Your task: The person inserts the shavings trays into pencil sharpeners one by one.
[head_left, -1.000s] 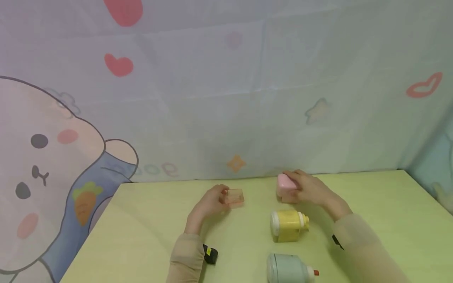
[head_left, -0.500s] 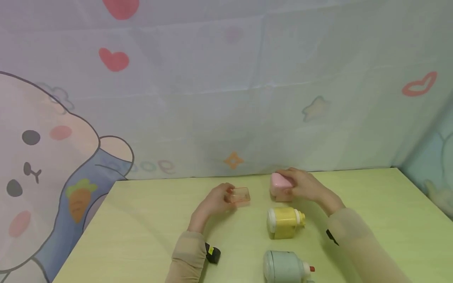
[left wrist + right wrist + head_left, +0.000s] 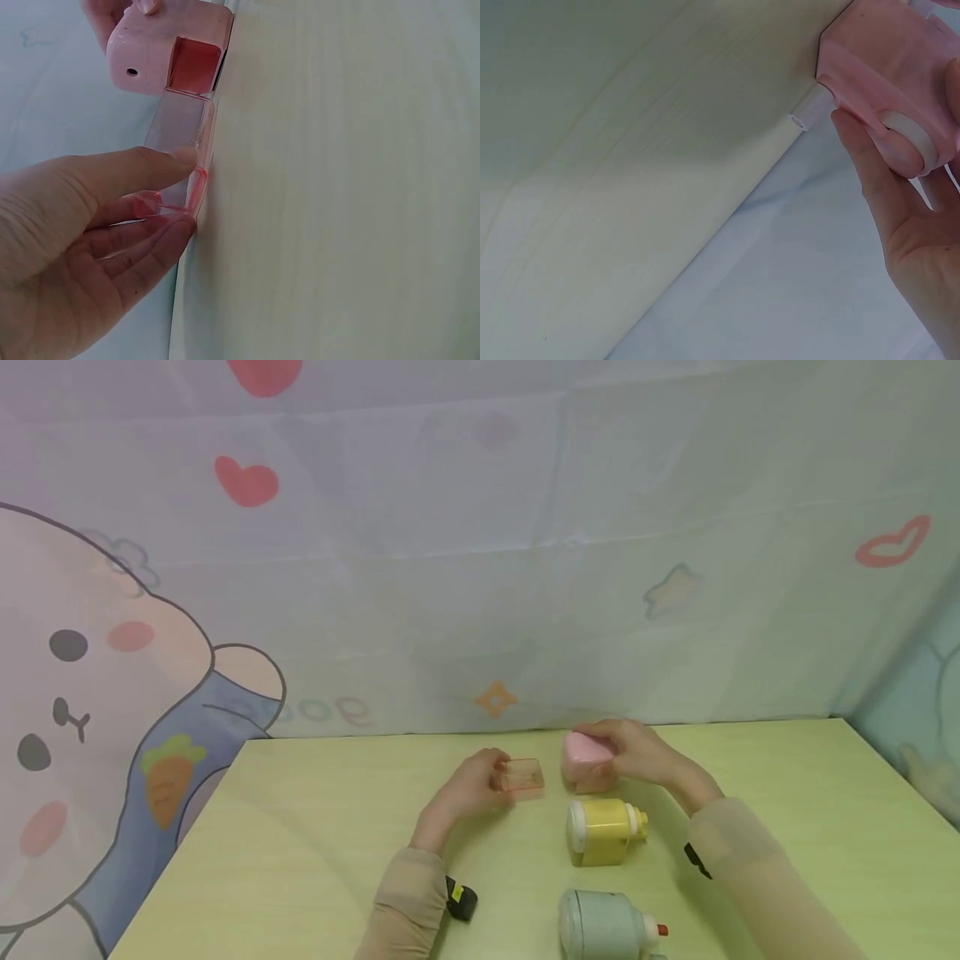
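Note:
My left hand point(image 3: 476, 785) pinches the near end of a clear pink drawer point(image 3: 522, 774), thumb on one side and fingers on the other. To its right, my right hand point(image 3: 645, 753) grips a rounded pink pencil sharpener point(image 3: 585, 760). In the left wrist view the sharpener point(image 3: 142, 45) shows a small round hole and a square opening, and the drawer's far end point(image 3: 184, 101) lies right at that opening. Fingers wrap the sharpener's body point(image 3: 889, 45) in the right wrist view, where a white ring shows on its end.
Nearer than the sharpener lies a yellow, white-ended device point(image 3: 606, 832) with a stepped knob. A pale teal one point(image 3: 602, 927) with a red tip lies at the front edge of the view. Behind the pale table point(image 3: 315, 827) hangs a printed cloth point(image 3: 420, 568).
My left hand has carried the drawer to the right, toward the sharpener. The right hand has brought the sharpener slightly left, narrowing the gap between them. The head view has shifted a little.

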Available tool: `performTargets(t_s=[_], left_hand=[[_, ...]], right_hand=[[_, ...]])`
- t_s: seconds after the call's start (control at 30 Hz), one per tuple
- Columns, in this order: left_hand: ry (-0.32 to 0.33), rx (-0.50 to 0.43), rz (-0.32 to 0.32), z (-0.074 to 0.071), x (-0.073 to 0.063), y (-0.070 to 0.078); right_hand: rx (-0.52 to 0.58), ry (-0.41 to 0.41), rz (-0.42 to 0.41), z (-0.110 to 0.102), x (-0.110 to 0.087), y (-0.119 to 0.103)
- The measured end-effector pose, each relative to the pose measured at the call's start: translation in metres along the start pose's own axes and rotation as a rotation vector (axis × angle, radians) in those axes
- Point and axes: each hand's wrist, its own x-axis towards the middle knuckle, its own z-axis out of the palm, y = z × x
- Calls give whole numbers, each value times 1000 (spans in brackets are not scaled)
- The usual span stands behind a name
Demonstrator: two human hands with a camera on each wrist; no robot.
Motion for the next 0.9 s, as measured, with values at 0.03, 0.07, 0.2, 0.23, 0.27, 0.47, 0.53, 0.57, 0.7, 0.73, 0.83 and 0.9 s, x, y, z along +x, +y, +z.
performTargets(t_s=[0.03, 0.07, 0.2, 0.23, 0.27, 0.47, 0.53, 0.57, 0.7, 0.73, 0.83, 0.9], left_hand=[[2, 1, 0, 1, 1, 1], [2, -1, -3, 2, 1, 2], [3, 8, -1, 6, 2, 5], [4, 12, 0, 6, 2, 6], [4, 15, -1, 7, 2, 7], [2, 26, -3, 9, 2, 13], [0, 26, -4, 10, 2, 15], [1, 27, 0, 10, 3, 16], [2, 29, 10, 11, 4, 17], [4, 29, 13, 12, 4, 17], [7, 38, 20, 13, 4, 16], [6, 47, 21, 14, 4, 17]], right_hand=[[5, -5, 3, 0, 0, 0], [7, -7, 3, 1, 1, 0], [2, -9, 12, 2, 1, 0], [-3, -8, 14, 2, 1, 0], [-6, -6, 16, 2, 1, 0], [-29, 2, 13, 2, -1, -1], [-31, 0, 13, 2, -1, -2], [-31, -2, 14, 2, -1, -2], [-35, -4, 9, 2, -1, -3], [-36, -4, 8, 2, -1, -3], [-37, -3, -2, 3, -1, -3], [-38, -3, -6, 3, -1, -3]])
